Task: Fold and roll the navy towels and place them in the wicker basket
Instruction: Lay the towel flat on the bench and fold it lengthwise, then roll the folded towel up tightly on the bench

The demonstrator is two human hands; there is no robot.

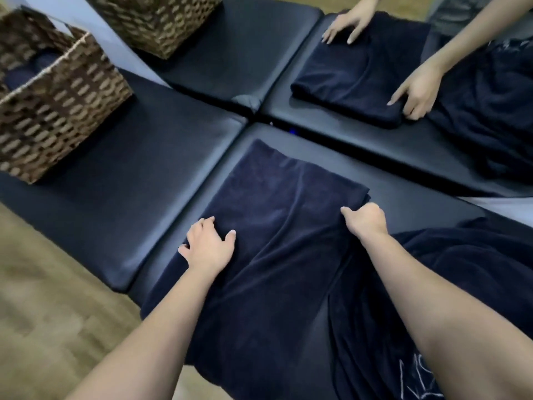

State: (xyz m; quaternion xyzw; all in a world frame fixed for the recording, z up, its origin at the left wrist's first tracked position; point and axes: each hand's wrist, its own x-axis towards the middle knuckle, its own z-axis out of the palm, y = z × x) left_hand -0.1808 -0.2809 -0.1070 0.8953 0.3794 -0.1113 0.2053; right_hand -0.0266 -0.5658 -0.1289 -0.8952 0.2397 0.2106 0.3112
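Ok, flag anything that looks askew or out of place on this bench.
The navy towel lies wrinkled, with creases down its middle, and its near end hangs over the edge of the black padded bench. The left hand rests flat on it; the right hand pinches its right edge. The wicker basket stands upright. Nothing is spilled or damaged.

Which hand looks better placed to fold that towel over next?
Probably the right hand: it already pinches the towel at its right edge and could carry it across. The left hand rests flat on top, holding it down.
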